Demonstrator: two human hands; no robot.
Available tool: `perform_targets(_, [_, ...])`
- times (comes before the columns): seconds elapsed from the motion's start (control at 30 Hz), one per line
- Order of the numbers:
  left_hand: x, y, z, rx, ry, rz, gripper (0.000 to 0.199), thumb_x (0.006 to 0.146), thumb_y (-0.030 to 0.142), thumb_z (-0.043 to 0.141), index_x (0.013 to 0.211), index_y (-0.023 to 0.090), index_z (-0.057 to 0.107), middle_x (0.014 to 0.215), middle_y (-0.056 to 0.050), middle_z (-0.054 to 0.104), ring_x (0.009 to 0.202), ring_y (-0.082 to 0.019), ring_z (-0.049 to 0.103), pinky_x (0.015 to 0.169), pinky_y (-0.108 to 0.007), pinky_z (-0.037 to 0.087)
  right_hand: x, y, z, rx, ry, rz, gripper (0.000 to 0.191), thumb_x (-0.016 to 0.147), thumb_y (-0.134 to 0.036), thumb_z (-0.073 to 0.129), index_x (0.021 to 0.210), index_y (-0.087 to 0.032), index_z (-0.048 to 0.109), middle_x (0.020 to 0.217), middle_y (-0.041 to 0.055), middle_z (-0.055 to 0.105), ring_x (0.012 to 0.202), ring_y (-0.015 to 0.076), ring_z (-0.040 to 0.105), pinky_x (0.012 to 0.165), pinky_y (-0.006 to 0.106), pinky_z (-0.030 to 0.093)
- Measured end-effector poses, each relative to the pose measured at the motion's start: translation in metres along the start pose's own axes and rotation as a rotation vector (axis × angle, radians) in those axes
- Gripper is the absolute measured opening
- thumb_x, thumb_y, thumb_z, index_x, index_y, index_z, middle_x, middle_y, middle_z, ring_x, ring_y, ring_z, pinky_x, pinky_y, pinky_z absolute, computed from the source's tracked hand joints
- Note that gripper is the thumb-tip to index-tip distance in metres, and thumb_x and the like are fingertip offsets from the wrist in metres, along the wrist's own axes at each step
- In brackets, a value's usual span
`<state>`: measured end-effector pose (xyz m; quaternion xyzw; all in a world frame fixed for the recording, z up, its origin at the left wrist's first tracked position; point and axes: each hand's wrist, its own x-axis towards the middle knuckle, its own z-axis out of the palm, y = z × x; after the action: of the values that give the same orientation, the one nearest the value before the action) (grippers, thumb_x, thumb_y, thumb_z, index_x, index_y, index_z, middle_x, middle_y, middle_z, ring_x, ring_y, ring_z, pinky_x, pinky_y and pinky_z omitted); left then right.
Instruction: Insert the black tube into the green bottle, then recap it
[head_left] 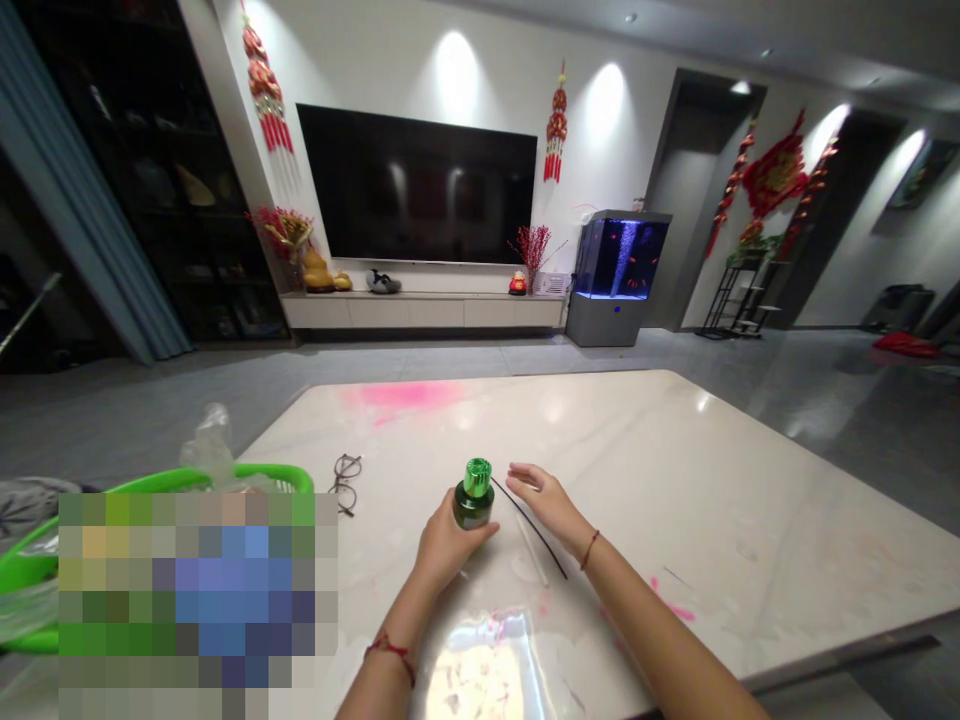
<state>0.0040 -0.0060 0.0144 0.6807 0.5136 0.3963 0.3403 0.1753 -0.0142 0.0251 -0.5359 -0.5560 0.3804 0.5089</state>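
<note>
A dark green bottle (471, 508) with a shiny bright green cap (478, 477) stands upright at the near middle of the table. My left hand (442, 538) is wrapped round the bottle's body, thumb on its right side. My right hand (546, 503) hovers just right of the bottle, its fingers apart and nothing in them. Between my hands a thin black stick (541, 541) lies slanted on the table, with a thin white stick (533, 552) beside it.
The pale stone table (645, 450) bears pink stains. Eyeglasses (346, 484) lie left of the bottle. A green basket (289, 474) with plastic bags stands at the left, partly blurred out. Beyond are a television (420, 185), a low cabinet (420, 313) and a fish tank (621, 262).
</note>
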Motion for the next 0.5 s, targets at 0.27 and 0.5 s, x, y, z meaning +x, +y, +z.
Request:
perform_targets(0.27, [0.008,-0.014,0.0,-0.042,0.025,-0.018,0.055,0.052,0.034,0.071,0.101,0.016,0.053,0.093,-0.005,0.065,0.086,-0.021,0.06,0.078,-0.032,0.045,-0.016,0.014,-0.017,-0.77,-0.151,0.181,0.041,0.061,-0.033,0.066,0.097,-0.014,0.057,0.093,0.0096,0.062,0.082,0.0206,0.058,0.071,0.028,0.041])
perform_targets(0.5, [0.008,-0.011,0.003,-0.021,0.025,-0.009,0.051,0.054,0.04,0.07,0.096,0.015,0.054,0.091,-0.005,0.065,0.084,-0.021,0.06,0.076,-0.031,0.045,-0.017,0.021,-0.012,-0.825,-0.178,0.204,0.025,0.055,-0.023,0.068,0.078,-0.014,0.06,0.085,0.0111,0.066,0.076,0.0215,0.06,0.061,0.025,0.037])
